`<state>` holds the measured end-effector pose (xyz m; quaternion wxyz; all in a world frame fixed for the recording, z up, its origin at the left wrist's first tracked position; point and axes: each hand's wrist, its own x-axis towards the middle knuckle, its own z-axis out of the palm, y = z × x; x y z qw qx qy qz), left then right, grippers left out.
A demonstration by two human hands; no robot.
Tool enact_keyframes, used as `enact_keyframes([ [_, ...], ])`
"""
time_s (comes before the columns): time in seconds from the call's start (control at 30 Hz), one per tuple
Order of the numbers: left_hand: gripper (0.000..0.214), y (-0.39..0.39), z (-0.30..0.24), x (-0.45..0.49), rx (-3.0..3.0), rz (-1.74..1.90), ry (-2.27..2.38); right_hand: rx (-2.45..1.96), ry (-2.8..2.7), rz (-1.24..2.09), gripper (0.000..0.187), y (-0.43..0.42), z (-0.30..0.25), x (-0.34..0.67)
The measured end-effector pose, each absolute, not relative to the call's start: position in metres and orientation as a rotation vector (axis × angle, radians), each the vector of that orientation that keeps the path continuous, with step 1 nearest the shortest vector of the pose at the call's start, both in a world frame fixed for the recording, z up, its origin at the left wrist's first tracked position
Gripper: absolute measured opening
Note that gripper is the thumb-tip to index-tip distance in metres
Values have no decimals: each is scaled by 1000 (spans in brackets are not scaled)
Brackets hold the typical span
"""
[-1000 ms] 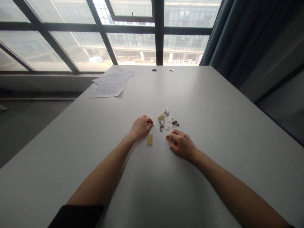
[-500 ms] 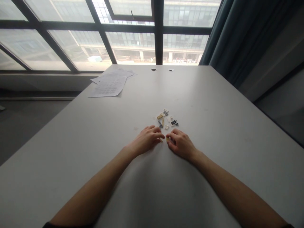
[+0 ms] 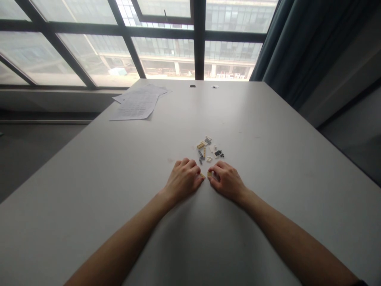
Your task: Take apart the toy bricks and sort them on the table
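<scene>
My left hand (image 3: 185, 176) rests low over the table with its fingers closed on a small tan building brick (image 3: 202, 175), which pokes out at the fingertips. Close on the other side, my right hand (image 3: 226, 179) pinches another tan brick (image 3: 209, 174) between thumb and forefinger. A narrow gap separates the two pieces. Just beyond the hands lies a loose group of bricks: tan bricks (image 3: 201, 145), grey pieces (image 3: 200, 154), white pieces (image 3: 209, 159) and black pieces (image 3: 218, 153). My fingers partly hide both held bricks.
The white table (image 3: 268, 167) stretches to a wide window. Printed sheets of paper (image 3: 135, 105) lie at its far left. Two round cable holes, one dark (image 3: 192, 86), sit near the far edge. A dark curtain (image 3: 282, 51) hangs at the right.
My left hand's fingers have curled in and closed on the tan brick, uncovering a grey piece behind them. My right hand has hardly moved and keeps its pinch.
</scene>
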<state>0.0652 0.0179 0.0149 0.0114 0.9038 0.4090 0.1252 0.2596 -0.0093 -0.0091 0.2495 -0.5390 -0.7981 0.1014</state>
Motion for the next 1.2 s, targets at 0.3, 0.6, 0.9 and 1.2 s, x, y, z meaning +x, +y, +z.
enact_keyframes([
  [0.3, 19, 19, 10, 64, 2819, 455, 1212, -1429, -2221, 289, 15, -11, -8, 254],
  [0.6, 13, 19, 16, 60, 2838, 411, 1236, -1444, -2215, 295, 15, -10, -9, 254],
  [0.9, 18, 20, 12, 62, 2853, 457, 1204, -1418, -2243, 233, 15, -12, -10, 252],
  [1.2, 11, 18, 18, 61, 2868, 449, 1325, -1409, -2266, 227, 13, -12, -9, 250],
])
